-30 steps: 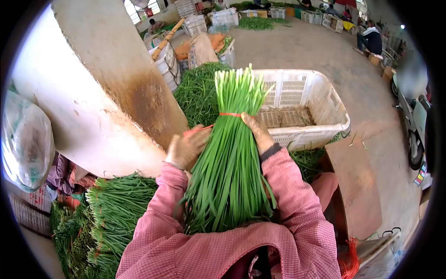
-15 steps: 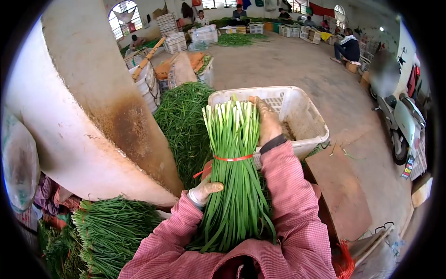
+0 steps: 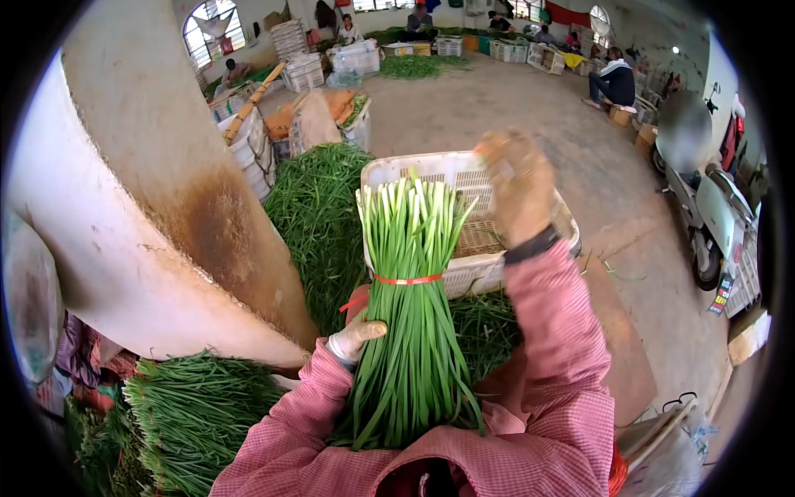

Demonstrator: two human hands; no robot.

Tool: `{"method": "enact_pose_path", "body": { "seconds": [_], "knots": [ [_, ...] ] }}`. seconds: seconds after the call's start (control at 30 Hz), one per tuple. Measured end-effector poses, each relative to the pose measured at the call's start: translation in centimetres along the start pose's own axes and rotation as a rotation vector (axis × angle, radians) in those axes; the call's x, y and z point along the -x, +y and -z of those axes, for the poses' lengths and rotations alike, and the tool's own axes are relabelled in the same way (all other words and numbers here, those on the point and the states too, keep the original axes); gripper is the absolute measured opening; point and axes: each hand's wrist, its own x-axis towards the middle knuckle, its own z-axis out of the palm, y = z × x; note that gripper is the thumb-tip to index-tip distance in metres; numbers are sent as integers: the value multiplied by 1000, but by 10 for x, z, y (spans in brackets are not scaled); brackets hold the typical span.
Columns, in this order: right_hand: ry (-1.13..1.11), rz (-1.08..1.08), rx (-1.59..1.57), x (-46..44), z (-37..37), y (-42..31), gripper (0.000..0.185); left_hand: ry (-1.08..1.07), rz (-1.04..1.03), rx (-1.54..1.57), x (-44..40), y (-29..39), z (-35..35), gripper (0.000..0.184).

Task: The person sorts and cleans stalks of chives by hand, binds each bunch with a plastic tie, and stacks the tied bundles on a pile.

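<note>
A bunch of garlic chives [image 3: 410,323] stands upright in front of my chest, pale stem ends up and green leaves down. A red tie [image 3: 408,280] circles it near the middle, with a loose end at the left. My left hand [image 3: 358,334] is closed around the bunch's lower left side, thumb in front; its other fingers are hidden. Raised to the right of the pale ends, my right hand [image 3: 520,186] is apart from the bunch and smeared by motion, so its fingers do not show clearly. Behind the bunch sits a white plastic crate [image 3: 563,224].
Loose greens [image 3: 319,195] are heaped left of the crate. More tied chives [image 3: 199,414] lie at lower left beside a stained pillar [image 3: 199,182]. A scooter [image 3: 714,219] is parked at right. Several people sit farther back, one person [image 3: 614,83] on a low box.
My right hand has come off the pale stem ends and moved up and right. My left hand keeps its hold on the bunch. The view has shifted slightly.
</note>
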Motion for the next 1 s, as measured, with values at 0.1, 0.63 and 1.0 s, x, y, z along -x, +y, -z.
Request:
{"method": "enact_pose_path", "body": {
  "seconds": [0.1,0.63,1.0],
  "knots": [
    [122,83,472,-21,34,0,21,26,-49,-22,-1,-6,10,80],
    [-457,1119,1040,14,8,-49,12,1,-31,-143,-8,4,-7,94],
    [-114,162,758,11,61,-22,50,51,-82,-70,-5,-1,12,84]
  ]
}}
